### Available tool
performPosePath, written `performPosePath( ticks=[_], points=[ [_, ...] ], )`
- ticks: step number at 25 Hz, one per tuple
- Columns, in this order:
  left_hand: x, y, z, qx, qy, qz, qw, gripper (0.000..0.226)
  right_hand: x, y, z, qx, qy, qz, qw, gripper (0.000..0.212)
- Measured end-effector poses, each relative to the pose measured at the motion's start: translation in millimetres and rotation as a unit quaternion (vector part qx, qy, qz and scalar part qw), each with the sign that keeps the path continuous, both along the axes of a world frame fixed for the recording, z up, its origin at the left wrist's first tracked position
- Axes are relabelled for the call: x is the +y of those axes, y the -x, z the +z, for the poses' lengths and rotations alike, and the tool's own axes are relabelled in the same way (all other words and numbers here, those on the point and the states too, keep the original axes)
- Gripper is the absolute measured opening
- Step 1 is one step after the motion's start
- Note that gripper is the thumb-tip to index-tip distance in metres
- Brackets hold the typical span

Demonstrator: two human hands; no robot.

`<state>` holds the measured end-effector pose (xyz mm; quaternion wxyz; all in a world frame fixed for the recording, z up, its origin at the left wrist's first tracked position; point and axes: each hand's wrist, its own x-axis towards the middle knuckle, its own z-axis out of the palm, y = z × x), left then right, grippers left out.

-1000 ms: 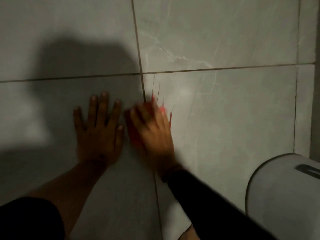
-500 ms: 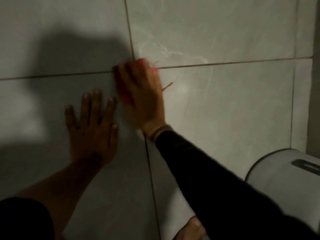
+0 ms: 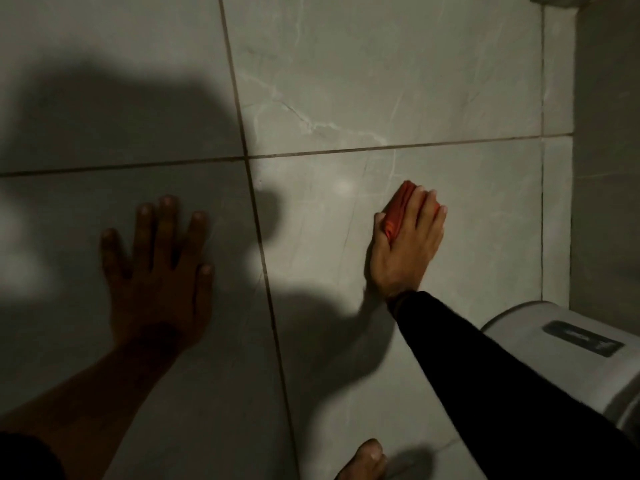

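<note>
Swept rightward off the grout cross [image 3: 246, 156], right hand [image 3: 405, 251] now on open tile [image 3: 478, 209], white container [image 3: 571, 362] near behind its wrist, left hand [image 3: 159, 271] flat, fingers spread wide, right thumb and fingers holding folded red cloth [image 3: 398, 213] against tile, grout line [image 3: 415, 146] beyond fingertips.

The left hand [image 3: 157, 271] lies flat and spread at about 8 o'clock in the view, palm down. Its fingers [image 3: 168, 216] are straight and point to 12 o'clock, with the thumb on the 3 o'clock side. Its bare forearm [image 3: 86, 393] runs in from 7 o'clock, in shadow. The right hand [image 3: 405, 247] sits at 3 o'clock of the left, well apart. Its fingers lie close together toward 1 o'clock over a red cloth [image 3: 398, 213], the thumb hooked along the cloth's edge. Its black-sleeved arm [image 3: 485, 393] enters from 5 o'clock.
</note>
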<state>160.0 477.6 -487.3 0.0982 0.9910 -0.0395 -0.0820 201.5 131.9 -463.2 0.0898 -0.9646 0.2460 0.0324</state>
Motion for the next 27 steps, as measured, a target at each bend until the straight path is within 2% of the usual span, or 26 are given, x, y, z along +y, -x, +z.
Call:
performPosePath(
  ticks=[5,8,10,13,15,17,18,20,23,25,27],
  points=[
    [0,1,4,0.003,0.011,0.002,1.0,0.073,24,51,15,0.057,-0.048,-0.033,0.997,0.09],
    [0,1,5,-0.004,0.019,0.004,1.0,0.073,9,-33,13,0.029,-0.05,-0.104,0.993,0.104],
    [-1,1,5,-0.006,0.015,0.0,1.0,0.072,19,-73,9,0.022,-0.034,-0.072,0.997,0.106],
    [0,2,5,-0.002,0.018,0.005,1.0,0.073,50,-35,14,0.029,-0.032,0.021,0.999,0.104],
    [-1,1,6,-0.001,0.009,0.009,1.0,0.073,56,-25,19,0.029,-0.054,-0.018,0.998,0.108],
    [-1,1,5,-0.003,0.0,0.006,1.0,0.073,72,-68,15,0.012,-0.062,-0.08,0.995,0.109],
    [-1,1,4,-0.004,-0.002,0.002,1.0,0.074,89,-93,15,0.003,-0.056,-0.071,0.996,0.107],
    [-1,0,2,-0.014,0.003,-0.002,1.0,0.074,128,-108,8,-0.01,-0.04,0.051,0.998,0.103],
    [1,1,0,-0.023,-0.001,-0.002,1.0,0.074,165,-19,9,0.017,-0.06,0.218,0.974,0.095],
    [1,2,-1,-0.023,-0.001,-0.002,1.0,0.073,145,49,20,0.06,-0.045,0.233,0.97,0.09],
    [2,2,0,-0.019,-0.002,-0.001,1.0,0.074,109,56,25,0.089,-0.031,0.177,0.98,0.093]
  ],
)
